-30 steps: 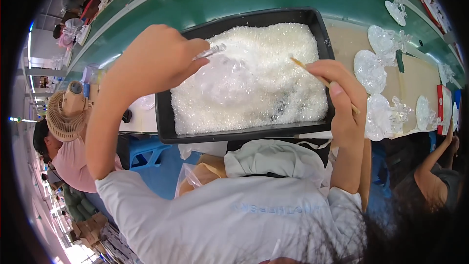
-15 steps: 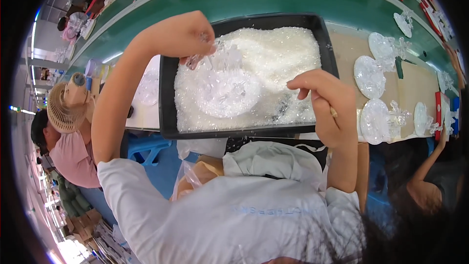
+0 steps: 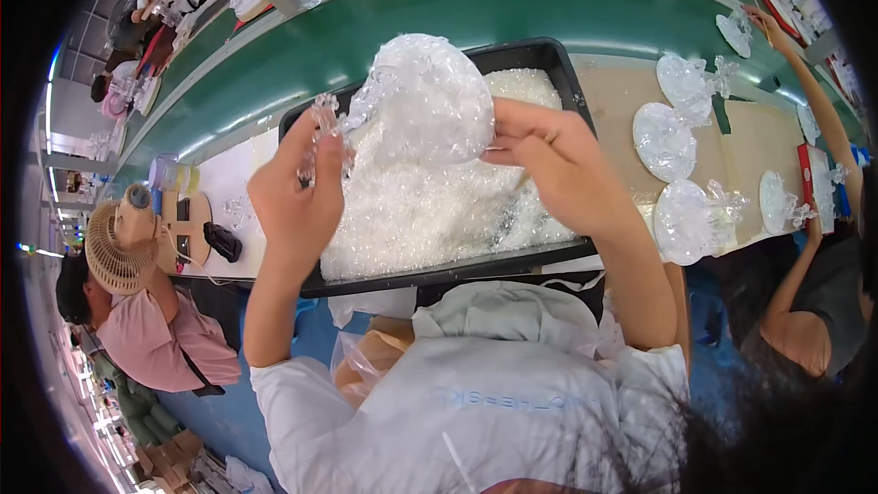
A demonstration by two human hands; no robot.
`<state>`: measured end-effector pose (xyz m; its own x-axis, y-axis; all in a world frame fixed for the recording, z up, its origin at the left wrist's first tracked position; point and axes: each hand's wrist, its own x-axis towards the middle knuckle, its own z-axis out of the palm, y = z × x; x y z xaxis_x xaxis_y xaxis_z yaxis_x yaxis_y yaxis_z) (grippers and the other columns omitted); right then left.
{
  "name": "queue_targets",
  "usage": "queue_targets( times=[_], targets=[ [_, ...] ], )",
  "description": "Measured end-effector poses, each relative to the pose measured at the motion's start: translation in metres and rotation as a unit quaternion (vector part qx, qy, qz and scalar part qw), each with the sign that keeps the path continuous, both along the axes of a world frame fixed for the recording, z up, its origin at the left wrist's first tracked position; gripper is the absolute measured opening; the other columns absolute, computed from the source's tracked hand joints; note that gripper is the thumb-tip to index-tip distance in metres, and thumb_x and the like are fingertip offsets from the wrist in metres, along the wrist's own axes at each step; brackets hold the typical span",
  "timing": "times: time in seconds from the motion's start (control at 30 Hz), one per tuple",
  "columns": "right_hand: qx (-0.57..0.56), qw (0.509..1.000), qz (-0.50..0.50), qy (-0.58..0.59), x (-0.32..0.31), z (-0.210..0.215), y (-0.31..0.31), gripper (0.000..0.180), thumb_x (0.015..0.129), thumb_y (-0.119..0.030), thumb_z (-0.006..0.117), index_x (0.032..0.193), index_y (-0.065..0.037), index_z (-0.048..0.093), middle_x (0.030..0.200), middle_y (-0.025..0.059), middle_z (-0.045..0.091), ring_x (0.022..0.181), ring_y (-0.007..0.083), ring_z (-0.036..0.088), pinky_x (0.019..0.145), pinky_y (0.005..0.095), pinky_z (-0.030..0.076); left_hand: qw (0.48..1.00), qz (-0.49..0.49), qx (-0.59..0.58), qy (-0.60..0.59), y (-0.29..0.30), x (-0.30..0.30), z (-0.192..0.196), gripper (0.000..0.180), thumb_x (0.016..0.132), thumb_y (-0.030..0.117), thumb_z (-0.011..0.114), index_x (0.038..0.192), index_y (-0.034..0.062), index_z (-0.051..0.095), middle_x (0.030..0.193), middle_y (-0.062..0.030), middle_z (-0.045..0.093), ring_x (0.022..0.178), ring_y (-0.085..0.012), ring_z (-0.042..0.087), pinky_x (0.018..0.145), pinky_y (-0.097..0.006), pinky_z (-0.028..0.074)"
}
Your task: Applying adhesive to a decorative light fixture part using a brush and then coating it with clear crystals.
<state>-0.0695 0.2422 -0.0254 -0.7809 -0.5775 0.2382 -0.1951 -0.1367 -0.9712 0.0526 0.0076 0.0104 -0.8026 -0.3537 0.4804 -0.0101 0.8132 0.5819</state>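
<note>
Over a black tray [image 3: 572,82] of loose white glittery flakes [image 3: 412,229], I hold up a clear ornament with a round disc base [image 3: 434,101], its broad face coated in sparkling flakes. My left hand [image 3: 300,197] is closed round the ornament's clear, branching top at the left. At the other side, the fingers of my right hand [image 3: 562,165] pinch the disc's rim. The disc is tilted up, apart from the flakes below. Part of the branching top is hidden by my left fingers.
Several similar disc ornaments [image 3: 665,142] lie on the tan board at right. Beyond the tray runs a green belt [image 3: 521,9]. At left are a beige fan [image 3: 119,242], a small black object [image 3: 222,241] and a person in pink [image 3: 165,334]. Another person's arm [image 3: 805,78] reaches in at right.
The ornament has been lifted from the flakes and tipped up. My left hand has come down and left with its top; my right hand has moved left and now grips the rim.
</note>
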Motion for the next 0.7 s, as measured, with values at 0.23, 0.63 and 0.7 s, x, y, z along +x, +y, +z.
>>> queue_targets(
  times=[0.23, 0.63, 0.7],
  targets=[
    [0.023, 0.986, 0.15, -0.065, -0.013, 0.01, -0.009, 0.049, 0.092, 0.005, 0.035, 0.139, 0.007, 0.05, 0.129, 0.0124, 0.063, 0.118, 0.0176, 0.059, 0.104, 0.032, 0.045, 1.0, -0.016, 0.019, 0.005, 0.007, 0.008, -0.01, 0.027, 0.092, 0.01, 0.067, 0.115, -0.0029, 0.064, 0.081, -0.0169, 0.072, 0.07, -0.0231, 0.074, 0.063, -0.03, 0.054],
    [0.008, 0.998, 0.058, 0.007, -0.023, -0.001, -0.009, 0.065, 0.086, 0.008, 0.032, 0.15, 0.003, 0.036, 0.147, 0.0176, 0.048, 0.136, 0.0246, 0.047, 0.116, 0.0372, 0.032, 0.996, -0.048, -0.061, -0.051, 0.003, 0.011, -0.026, 0.031, 0.085, 0.003, 0.068, 0.11, 0.0004, 0.05, 0.096, -0.0165, 0.069, 0.081, -0.0366, 0.068, 0.071, -0.037, 0.053],
    [0.097, 0.988, 0.106, 0.059, -0.022, -0.006, -0.013, 0.064, 0.086, 0.006, 0.033, 0.15, 0.004, 0.035, 0.149, 0.0198, 0.045, 0.139, 0.0286, 0.044, 0.119, 0.0392, 0.027, 0.989, -0.064, -0.135, -0.009, -0.001, 0.013, -0.038, 0.033, 0.082, 0.001, 0.069, 0.11, 0.0006, 0.051, 0.1, -0.0167, 0.068, 0.087, -0.0376, 0.066, 0.072, -0.039, 0.054]
  ],
)
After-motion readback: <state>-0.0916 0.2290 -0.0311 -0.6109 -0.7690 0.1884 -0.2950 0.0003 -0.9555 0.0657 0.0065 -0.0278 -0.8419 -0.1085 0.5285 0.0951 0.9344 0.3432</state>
